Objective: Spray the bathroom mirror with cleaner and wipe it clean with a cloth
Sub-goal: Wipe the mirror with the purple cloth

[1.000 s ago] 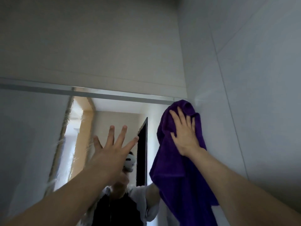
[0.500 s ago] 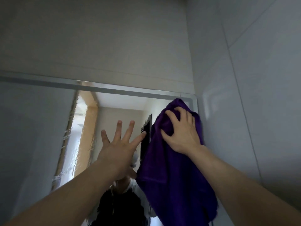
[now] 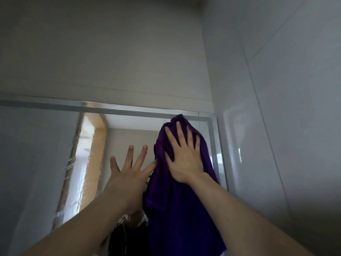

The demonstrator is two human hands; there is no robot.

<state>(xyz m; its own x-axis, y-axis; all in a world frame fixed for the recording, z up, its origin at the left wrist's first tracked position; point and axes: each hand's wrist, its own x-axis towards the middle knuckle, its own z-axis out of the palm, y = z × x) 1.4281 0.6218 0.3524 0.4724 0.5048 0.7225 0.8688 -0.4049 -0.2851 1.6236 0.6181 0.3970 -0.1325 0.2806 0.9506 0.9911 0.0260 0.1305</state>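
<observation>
Purple cloth [image 3: 177, 200] hangs against the mirror [image 3: 129, 137] at its top right corner, its peak just touching the frosted band along the top edge; the right hand [image 3: 184, 156] lies flat on it with fingers spread and straight, pressing it to the glass rather than pinching it; the left hand [image 3: 127, 174] is raised beside it, fingers fanned wide, holding nothing, its forefinger touching the cloth's left side; whether its palm meets the glass I cannot tell.

Judging the step as wiping the upper corner, it would go best with the palm kept flat so the pressure spreads evenly, and with overlapping strokes that carry the cloth right into the corner along both bands; the loose lower half of the cloth dangles well below the hand and may drag streaks, so bunching it under the palm would help.

Wet, rippled streaks [image 3: 73, 172] show down the left part of the glass, so I judge much of the mirror not yet wiped.

Room for moving: the side wall [image 3: 276, 145] stands hard against the mirror's right edge, so there is no travel rightward; the wall above [image 3: 110, 61] closes the top; open glass lies leftward and downward, though the left hand sits in the leftward path.
</observation>
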